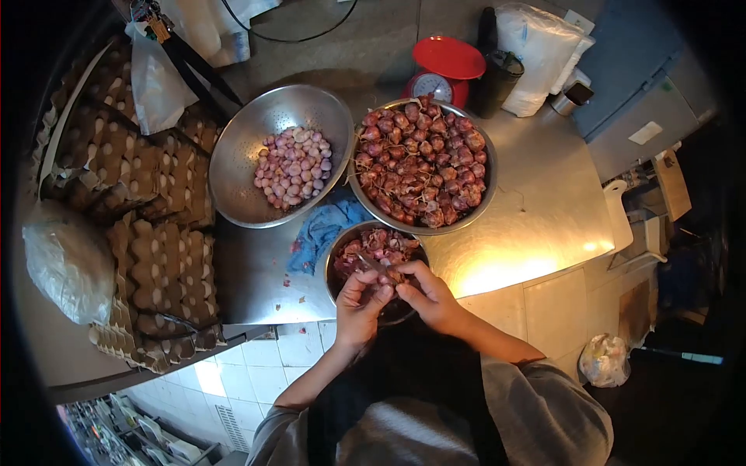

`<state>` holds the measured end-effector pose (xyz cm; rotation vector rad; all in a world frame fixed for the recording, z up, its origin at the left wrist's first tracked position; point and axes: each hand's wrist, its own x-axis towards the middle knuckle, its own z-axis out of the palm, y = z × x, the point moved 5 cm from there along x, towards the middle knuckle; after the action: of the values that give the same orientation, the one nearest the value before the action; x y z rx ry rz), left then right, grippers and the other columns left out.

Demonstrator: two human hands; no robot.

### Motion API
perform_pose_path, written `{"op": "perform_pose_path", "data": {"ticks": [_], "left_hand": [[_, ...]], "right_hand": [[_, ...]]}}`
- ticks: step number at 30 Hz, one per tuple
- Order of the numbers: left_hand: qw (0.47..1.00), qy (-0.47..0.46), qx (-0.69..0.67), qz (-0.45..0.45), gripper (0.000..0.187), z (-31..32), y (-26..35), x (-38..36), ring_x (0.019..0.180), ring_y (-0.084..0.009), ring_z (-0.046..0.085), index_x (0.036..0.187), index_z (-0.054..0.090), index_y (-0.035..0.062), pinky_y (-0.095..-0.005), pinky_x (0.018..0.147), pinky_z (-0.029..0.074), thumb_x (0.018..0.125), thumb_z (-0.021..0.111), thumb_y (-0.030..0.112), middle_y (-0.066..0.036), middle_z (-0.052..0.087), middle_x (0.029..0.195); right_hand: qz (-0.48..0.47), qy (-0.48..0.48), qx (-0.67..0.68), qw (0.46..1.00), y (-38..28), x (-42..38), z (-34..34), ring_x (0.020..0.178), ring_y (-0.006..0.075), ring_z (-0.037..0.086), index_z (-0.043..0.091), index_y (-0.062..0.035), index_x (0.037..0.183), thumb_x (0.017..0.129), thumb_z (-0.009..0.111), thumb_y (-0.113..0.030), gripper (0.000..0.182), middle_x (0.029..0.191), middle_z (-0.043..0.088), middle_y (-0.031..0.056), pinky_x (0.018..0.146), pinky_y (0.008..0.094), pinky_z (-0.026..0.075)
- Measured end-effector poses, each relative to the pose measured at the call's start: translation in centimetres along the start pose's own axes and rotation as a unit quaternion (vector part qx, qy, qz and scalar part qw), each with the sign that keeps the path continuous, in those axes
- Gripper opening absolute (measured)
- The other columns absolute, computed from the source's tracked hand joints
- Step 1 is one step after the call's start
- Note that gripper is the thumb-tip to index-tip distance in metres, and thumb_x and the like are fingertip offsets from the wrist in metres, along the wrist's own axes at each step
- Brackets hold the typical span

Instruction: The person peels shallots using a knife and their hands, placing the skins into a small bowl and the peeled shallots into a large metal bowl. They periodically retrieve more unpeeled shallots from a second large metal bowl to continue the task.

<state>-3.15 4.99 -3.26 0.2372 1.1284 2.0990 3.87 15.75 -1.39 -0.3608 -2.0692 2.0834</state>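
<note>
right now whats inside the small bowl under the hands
The small bowl holds reddish shallot skins with some whole pieces. The left hand and right hand cover its near half, so what lies there cannot be seen.

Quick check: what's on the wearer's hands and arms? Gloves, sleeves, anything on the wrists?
No gloves: left hand and right hand are bare. Forearms are bare too, with grey sleeves ending around the elbows. No watch, rings or bands can be made out at this resolution.
</note>
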Motion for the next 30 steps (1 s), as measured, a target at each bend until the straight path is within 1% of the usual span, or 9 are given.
{"op": "perform_pose_path", "data": {"ticks": [2, 5, 8, 11, 17, 20, 24, 25, 30], "left_hand": [[1.000, 0.016, 0.025, 0.011, 0.026, 0.9, 0.2, 0.0, 0.095, -0.0139, 0.052, 0.109, 0.047, 0.0032, -0.0287, 0.082, 0.046, 0.084, 0.051, -0.001, -0.007, 0.053, 0.104], [0.997, 0.030, 0.059, 0.026, 0.035, 1.7, 0.3, 0.2, 0.104, -0.0167, 0.047, 0.123, 0.036, 0.0031, -0.0318, 0.084, 0.046, 0.089, 0.043, 0.003, -0.009, 0.045, 0.116], [0.987, 0.105, 0.096, 0.067, 0.032, 0.9, 0.0, 0.4, 0.104, -0.0162, 0.047, 0.120, 0.037, 0.0032, -0.0319, 0.083, 0.047, 0.089, 0.044, 0.003, -0.008, 0.046, 0.115], [0.988, 0.145, 0.039, 0.049, 0.028, 0.7, -0.6, 0.2, 0.096, -0.0148, 0.052, 0.115, 0.041, 0.0032, -0.0308, 0.081, 0.048, 0.088, 0.047, 0.005, -0.008, 0.050, 0.107], [0.985, 0.112, 0.113, 0.072, 0.025, 0.4, 0.2, 0.7, 0.086, -0.0133, 0.055, 0.107, 0.050, 0.0015, -0.0282, 0.077, 0.048, 0.083, 0.056, 0.006, -0.006, 0.056, 0.098], [0.996, 0.056, 0.063, 0.041, 0.027, 1.1, 0.8, 0.4, 0.089, -0.0143, 0.055, 0.109, 0.048, 0.0010, -0.0298, 0.077, 0.049, 0.083, 0.056, 0.006, -0.007, 0.056, 0.099], [0.999, 0.021, 0.006, 0.037, 0.045, 3.1, 2.8, 0.0, 0.100, -0.0188, 0.052, 0.125, 0.035, 0.0098, -0.0313, 0.079, 0.048, 0.084, 0.052, 0.004, -0.009, 0.044, 0.120], [0.998, 0.034, 0.029, 0.038, 0.052, 2.8, 2.9, -0.1, 0.102, -0.0189, 0.051, 0.130, 0.027, 0.0128, -0.0306, 0.078, 0.049, 0.084, 0.051, 0.003, -0.009, 0.040, 0.124], [0.995, 0.091, -0.005, 0.031, 0.037, 0.6, 2.0, 0.2, 0.098, -0.0165, 0.052, 0.117, 0.042, 0.0083, -0.0324, 0.078, 0.049, 0.083, 0.054, 0.003, -0.007, 0.048, 0.111]], "right_hand": [[0.031, -0.029, 0.106, 0.993, 0.2, 0.5, -0.6, 0.070, 0.0109, 0.053, 0.044, -0.0065, 0.108, 0.090, 0.047, -0.017, 0.022, 0.080, 0.053, 0.0044, 0.063, 0.0239, 0.043], [0.114, -0.102, 0.235, 0.960, 0.4, 1.1, -1.3, 0.058, 0.0034, 0.040, 0.044, -0.0080, 0.103, 0.091, 0.045, -0.017, 0.015, 0.068, 0.043, -0.0032, 0.051, 0.0177, 0.034], [0.148, -0.099, 0.250, 0.952, 0.1, 1.5, -1.2, 0.052, 0.0019, 0.032, 0.044, -0.0094, 0.100, 0.091, 0.045, -0.017, 0.012, 0.062, 0.036, -0.0054, 0.045, 0.0162, 0.025], [0.115, -0.084, 0.201, 0.969, 0.1, 2.2, -1.2, 0.051, 0.0023, 0.032, 0.044, -0.0095, 0.100, 0.091, 0.045, -0.018, 0.013, 0.060, 0.035, -0.0060, 0.045, 0.0168, 0.026], [0.106, -0.139, 0.231, 0.957, -1.3, 2.2, -0.7, 0.052, 0.0023, 0.033, 0.044, -0.0094, 0.103, 0.091, 0.044, -0.017, 0.014, 0.063, 0.037, -0.0048, 0.046, 0.0170, 0.027], [0.109, -0.081, 0.217, 0.967, -0.3, 3.2, -2.6, 0.051, 0.0022, 0.032, 0.043, -0.0092, 0.105, 0.091, 0.043, -0.017, 0.016, 0.064, 0.037, -0.0048, 0.046, 0.0166, 0.027], [0.133, -0.082, 0.226, 0.961, -0.8, 3.5, -3.6, 0.053, 0.0016, 0.032, 0.042, -0.0081, 0.106, 0.091, 0.043, -0.016, 0.017, 0.068, 0.037, -0.0048, 0.047, 0.0163, 0.027], [0.146, -0.074, 0.225, 0.961, -0.9, 3.3, -3.6, 0.055, 0.0016, 0.032, 0.039, -0.0090, 0.120, 0.092, 0.043, -0.015, 0.030, 0.074, 0.042, -0.0056, 0.049, 0.0155, 0.029], [0.096, -0.114, 0.116, 0.982, -2.7, 1.9, -2.4, 0.058, 0.0018, 0.032, 0.028, -0.0127, 0.135, 0.091, 0.042, -0.015, 0.046, 0.094, 0.048, -0.0034, 0.052, 0.0141, 0.030]]}}
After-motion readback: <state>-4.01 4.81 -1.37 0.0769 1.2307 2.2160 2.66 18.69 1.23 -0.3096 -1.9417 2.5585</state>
